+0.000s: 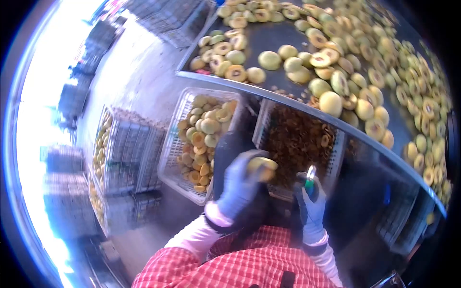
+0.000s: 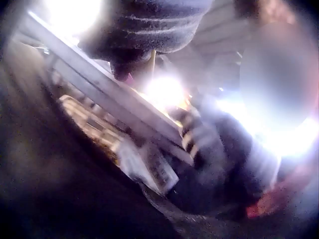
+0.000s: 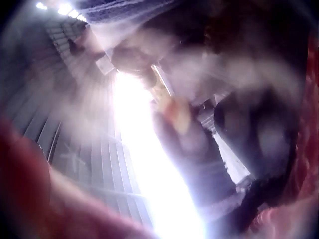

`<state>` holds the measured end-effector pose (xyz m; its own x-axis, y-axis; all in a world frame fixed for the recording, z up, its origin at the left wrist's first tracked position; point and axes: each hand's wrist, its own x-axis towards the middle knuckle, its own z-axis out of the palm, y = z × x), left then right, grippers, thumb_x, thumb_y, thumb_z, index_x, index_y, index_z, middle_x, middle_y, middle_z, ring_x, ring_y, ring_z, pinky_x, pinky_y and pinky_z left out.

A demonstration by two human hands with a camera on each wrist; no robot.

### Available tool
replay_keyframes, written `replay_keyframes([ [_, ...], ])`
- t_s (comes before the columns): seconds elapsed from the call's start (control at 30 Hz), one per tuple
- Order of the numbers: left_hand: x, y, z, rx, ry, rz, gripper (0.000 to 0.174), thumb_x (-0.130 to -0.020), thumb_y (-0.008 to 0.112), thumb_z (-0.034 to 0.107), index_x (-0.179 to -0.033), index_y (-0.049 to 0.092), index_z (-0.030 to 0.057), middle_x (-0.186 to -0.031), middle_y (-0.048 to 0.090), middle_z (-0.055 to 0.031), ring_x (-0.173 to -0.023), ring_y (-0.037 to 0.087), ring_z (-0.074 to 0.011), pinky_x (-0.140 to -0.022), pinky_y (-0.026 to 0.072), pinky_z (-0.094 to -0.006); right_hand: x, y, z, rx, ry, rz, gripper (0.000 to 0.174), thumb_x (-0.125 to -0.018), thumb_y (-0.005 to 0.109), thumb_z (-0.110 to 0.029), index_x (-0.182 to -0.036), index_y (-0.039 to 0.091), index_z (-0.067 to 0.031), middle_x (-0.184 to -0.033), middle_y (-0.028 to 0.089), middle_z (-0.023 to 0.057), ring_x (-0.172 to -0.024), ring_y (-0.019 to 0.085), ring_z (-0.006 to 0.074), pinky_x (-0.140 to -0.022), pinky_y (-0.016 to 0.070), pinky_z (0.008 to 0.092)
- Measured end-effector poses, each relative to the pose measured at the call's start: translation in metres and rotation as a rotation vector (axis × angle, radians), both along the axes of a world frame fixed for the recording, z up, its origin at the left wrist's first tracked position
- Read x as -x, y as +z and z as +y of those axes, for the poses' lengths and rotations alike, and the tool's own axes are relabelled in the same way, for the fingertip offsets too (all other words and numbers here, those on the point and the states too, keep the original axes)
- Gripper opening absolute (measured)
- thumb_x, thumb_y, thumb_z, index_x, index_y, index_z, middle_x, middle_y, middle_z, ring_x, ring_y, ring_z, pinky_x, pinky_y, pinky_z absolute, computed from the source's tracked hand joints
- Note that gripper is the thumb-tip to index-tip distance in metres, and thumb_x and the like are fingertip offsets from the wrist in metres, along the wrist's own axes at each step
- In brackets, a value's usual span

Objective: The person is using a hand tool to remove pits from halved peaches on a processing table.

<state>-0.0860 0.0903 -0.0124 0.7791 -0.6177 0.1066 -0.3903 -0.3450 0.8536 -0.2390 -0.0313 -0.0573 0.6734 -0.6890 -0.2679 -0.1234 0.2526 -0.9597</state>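
Observation:
In the head view my gloved left hand [image 1: 237, 187] holds a yellow-green piece of fruit [image 1: 264, 167] above the lap, blurred by motion. To its right, my gloved right hand [image 1: 312, 211] grips a small hand tool [image 1: 309, 184] with a green handle and a shiny metal end pointing up and forward. The tool's exact kind cannot be told. The fruit and the metal end are apart. In the right wrist view a blurred yellow fruit [image 3: 178, 115] shows by the left hand's fingers. The left wrist view is mostly smeared, with a dark glove [image 2: 149, 25] across its top.
A metal-edged table [image 1: 269, 92] ahead carries many halved fruits [image 1: 331, 57]. Below stand a white crate [image 1: 168, 165] of fruit pieces and a crate [image 1: 337, 156] of brown scraps. Stacked crates [image 1: 132, 149] stand to the left, and a checked garment [image 1: 240, 261] covers the lap.

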Motion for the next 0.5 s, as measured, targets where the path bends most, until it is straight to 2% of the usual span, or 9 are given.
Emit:
replay_keyframes([
  [0.07, 0.021, -0.002, -0.023, -0.041, -0.221, -0.044, 0.04, -0.081, 0.07, 0.015, -0.117, 0.057, 0.004, -0.107, 0.063, -0.0159, -0.095, 0.065, -0.0317, -0.081, 0.0526, -0.0358, 0.001, -0.008, -0.001, 0.38, 0.051, 0.062, 0.031, -0.082, 0.065, -0.004, -0.111, 0.057, 0.0018, -0.094, 0.063, 0.0088, -0.082, 0.062, 0.0161, -0.077, 0.0504, 0.0291],
  [0.1, 0.029, -0.006, -0.03, -0.015, -0.26, -0.091, 0.047, -0.079, 0.072, 0.016, -0.121, 0.054, 0.0052, -0.106, 0.062, -0.015, -0.093, 0.064, -0.0333, -0.077, 0.0534, -0.0362, 0.005, -0.011, -0.001, 0.287, 0.0, 0.096, 0.036, -0.08, 0.067, -0.006, -0.113, 0.056, 0.0034, -0.098, 0.062, 0.0089, -0.091, 0.06, 0.0179, -0.084, 0.0472, 0.0307],
  [0.13, 0.036, -0.009, -0.036, -0.029, -0.24, -0.084, 0.048, -0.079, 0.072, 0.02, -0.121, 0.053, 0.006, -0.105, 0.061, -0.014, -0.089, 0.065, -0.0325, -0.072, 0.0534, -0.0362, 0.012, -0.026, -0.007, 0.179, -0.02, 0.06, 0.037, -0.082, 0.07, -0.013, -0.113, 0.056, 0.0035, -0.097, 0.062, 0.0077, -0.089, 0.059, 0.0159, -0.082, 0.0473, 0.0294],
  [0.2, 0.043, -0.019, -0.044, -0.053, -0.216, -0.094, 0.048, -0.08, 0.07, 0.027, -0.12, 0.053, 0.0071, -0.098, 0.059, -0.0128, -0.082, 0.065, -0.0304, -0.067, 0.0524, -0.0362, 0.009, -0.019, -0.009, 0.114, -0.073, -0.01, 0.042, -0.082, 0.073, -0.021, -0.111, 0.056, 0.0043, -0.096, 0.063, 0.0077, -0.089, 0.059, 0.0152, -0.081, 0.047, 0.0289],
  [0.23, 0.045, -0.018, -0.043, -0.079, -0.213, -0.144, 0.049, -0.081, 0.069, 0.031, -0.121, 0.052, 0.0077, -0.097, 0.058, -0.0123, -0.079, 0.064, -0.0296, -0.064, 0.0516, -0.0359, 0.009, -0.013, -0.008, 0.203, -0.048, -0.004, 0.044, -0.084, 0.073, -0.027, -0.111, 0.057, 0.0041, -0.095, 0.064, 0.0072, -0.088, 0.059, 0.0145, -0.08, 0.0471, 0.0284],
  [0.27, 0.047, -0.017, -0.041, -0.106, -0.212, -0.194, 0.051, -0.082, 0.067, 0.034, -0.122, 0.051, 0.0082, -0.096, 0.056, -0.0119, -0.076, 0.064, -0.0288, -0.062, 0.0508, -0.0357, 0.015, -0.026, -0.01, 0.245, -0.015, 0.085, 0.039, -0.087, 0.069, -0.025, -0.11, 0.057, 0.0039, -0.095, 0.064, 0.007, -0.088, 0.059, 0.0139, -0.079, 0.0474, 0.0276],
  [0.33, 0.05, -0.024, -0.034, -0.153, -0.232, -0.234, 0.054, -0.084, 0.063, 0.036, -0.127, 0.047, 0.0069, -0.099, 0.054, -0.0138, -0.072, 0.064, -0.0274, -0.059, 0.0501, -0.0352, 0.016, -0.038, -0.005, 0.291, -0.055, 0.04, 0.036, -0.089, 0.067, -0.024, -0.11, 0.057, 0.0037, -0.095, 0.064, 0.007, -0.087, 0.06, 0.0135, -0.078, 0.048, 0.027],
  [0.43, 0.057, -0.025, -0.028, -0.189, -0.193, -0.138, 0.057, -0.085, 0.063, 0.035, -0.129, 0.045, 0.0032, -0.101, 0.054, -0.0167, -0.071, 0.064, -0.0271, -0.058, 0.0506, -0.0369, 0.01, -0.042, 0.002, 0.121, -0.123, -0.009, 0.034, -0.09, 0.066, -0.022, -0.11, 0.056, 0.0043, -0.095, 0.065, 0.008, -0.087, 0.061, 0.0147, -0.077, 0.049, 0.0276],
  [0.5, 0.056, -0.029, -0.023, -0.161, -0.171, -0.13, 0.057, -0.085, 0.062, 0.036, -0.129, 0.045, 0.0031, -0.102, 0.054, -0.0168, -0.072, 0.064, -0.0271, -0.058, 0.0506, -0.0365, 0.007, -0.042, 0.003, 0.138, -0.083, -0.029, 0.031, -0.091, 0.064, -0.019, -0.11, 0.056, 0.0043, -0.096, 0.065, 0.0084, -0.086, 0.061, 0.0154, -0.077, 0.0496, 0.028],
])
